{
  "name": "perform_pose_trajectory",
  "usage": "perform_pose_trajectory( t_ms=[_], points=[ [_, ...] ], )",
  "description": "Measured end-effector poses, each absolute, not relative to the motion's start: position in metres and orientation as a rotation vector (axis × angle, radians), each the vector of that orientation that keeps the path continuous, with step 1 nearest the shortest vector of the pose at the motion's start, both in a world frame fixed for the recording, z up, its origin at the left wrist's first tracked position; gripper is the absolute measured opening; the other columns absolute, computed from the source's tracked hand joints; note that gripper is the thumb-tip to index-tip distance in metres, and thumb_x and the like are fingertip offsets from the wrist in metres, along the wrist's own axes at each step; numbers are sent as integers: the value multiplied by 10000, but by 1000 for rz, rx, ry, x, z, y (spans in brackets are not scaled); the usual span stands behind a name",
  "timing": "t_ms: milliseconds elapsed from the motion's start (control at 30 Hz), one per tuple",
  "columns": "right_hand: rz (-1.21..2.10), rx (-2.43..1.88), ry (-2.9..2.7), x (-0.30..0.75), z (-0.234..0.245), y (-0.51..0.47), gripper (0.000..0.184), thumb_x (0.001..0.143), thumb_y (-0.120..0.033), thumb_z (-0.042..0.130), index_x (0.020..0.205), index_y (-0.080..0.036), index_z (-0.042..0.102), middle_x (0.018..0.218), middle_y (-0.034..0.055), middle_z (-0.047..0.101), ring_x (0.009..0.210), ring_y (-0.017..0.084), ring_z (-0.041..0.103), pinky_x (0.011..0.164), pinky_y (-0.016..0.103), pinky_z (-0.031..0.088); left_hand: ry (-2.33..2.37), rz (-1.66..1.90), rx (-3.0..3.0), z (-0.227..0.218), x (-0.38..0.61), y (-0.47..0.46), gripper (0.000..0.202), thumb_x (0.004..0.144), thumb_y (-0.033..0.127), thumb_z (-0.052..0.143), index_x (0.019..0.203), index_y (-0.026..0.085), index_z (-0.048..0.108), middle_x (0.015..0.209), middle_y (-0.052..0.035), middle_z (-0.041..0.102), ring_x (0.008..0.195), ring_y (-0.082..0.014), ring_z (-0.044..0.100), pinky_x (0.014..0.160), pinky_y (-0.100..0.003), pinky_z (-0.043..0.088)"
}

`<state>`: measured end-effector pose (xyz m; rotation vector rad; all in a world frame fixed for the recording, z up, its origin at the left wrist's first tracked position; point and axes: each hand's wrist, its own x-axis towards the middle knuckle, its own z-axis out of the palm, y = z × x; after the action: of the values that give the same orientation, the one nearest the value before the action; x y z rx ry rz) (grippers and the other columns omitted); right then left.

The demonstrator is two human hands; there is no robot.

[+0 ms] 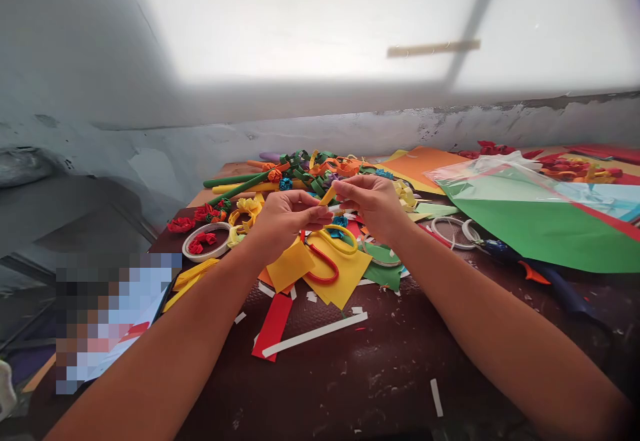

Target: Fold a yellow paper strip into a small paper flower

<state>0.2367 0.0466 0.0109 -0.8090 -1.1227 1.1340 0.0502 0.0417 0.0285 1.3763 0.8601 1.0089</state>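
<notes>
In the head view, the left hand [295, 216] and the right hand [369, 202] pinch a yellow paper strip [327, 196] between them, above the middle of the counter [320, 394]. Below, scissors [325, 254] lie on yellow sheets [346, 282]. Toward the near edge, a white strip [316, 334] overlaps a red paper piece [276, 318]; a tape roll [187, 249] lies near the left edge.

Head view, forward-down over hands [285, 220], seemingly near.

Scissors [329, 260] lie on paper squares [345, 286] (a tape roll [187, 246] further left).
</notes>
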Motion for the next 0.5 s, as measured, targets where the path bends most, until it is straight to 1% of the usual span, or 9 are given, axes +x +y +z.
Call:
perform_pose_trajectory(
  t_ms=[67,133,200,267,400,500],
  points=[
    [1141,-794,-1116,237,12,46,317,635,-435,942,707,-186,760,664,1,701,632,109,638,609,220,561,859,1009,1390,29,50,40,342,665,389,932,796,143,734,801,-83,806,768,-193,778,748,-289,622],
    [1151,-779,-1137,236,14,44,330,639,-450,936,711,-189,746,694,7,721,656,122,664,642,241,585,861,1011,1402,30,51,40,361,677,435,916,793,140,745,792,-92,802,765,-202,775,758,-308,627],
    [1178,-772,-1189,234,16,42,358,617,-460,941,780,-197,762,752,18,751,695,149,695,684,286,611,857,1014,1410,30,51,39,382,676,466,908,794,139,751,791,-96,800,761,-213,775,766,-333,635],
    [1203,-784,-1251,233,17,40,395,590,-458,951,831,-193,786,776,28,764,697,158,696,698,309,613,844,1011,1435,29,52,39,397,662,477,913,804,141,754,805,-95,801,761,-223,776,770,-353,641],
    [1155,-858,-1243,233,17,39,381,546,-460,965,732,-172,798,662,18,724,607,123,635,638,272,574,868,1040,1609,27,53,38,417,671,512,895,808,144,755,798,-93,795,766,-227,769,764,-356,634],
    [1155,-901,-1198,235,18,40,382,520,-453,979,714,-177,799,630,15,710,596,119,637,622,258,571,921,1110,1798,27,53,37,372,745,506,840,809,151,749,791,-82,787,773,-224,754,758,-344,614]
  ],
)
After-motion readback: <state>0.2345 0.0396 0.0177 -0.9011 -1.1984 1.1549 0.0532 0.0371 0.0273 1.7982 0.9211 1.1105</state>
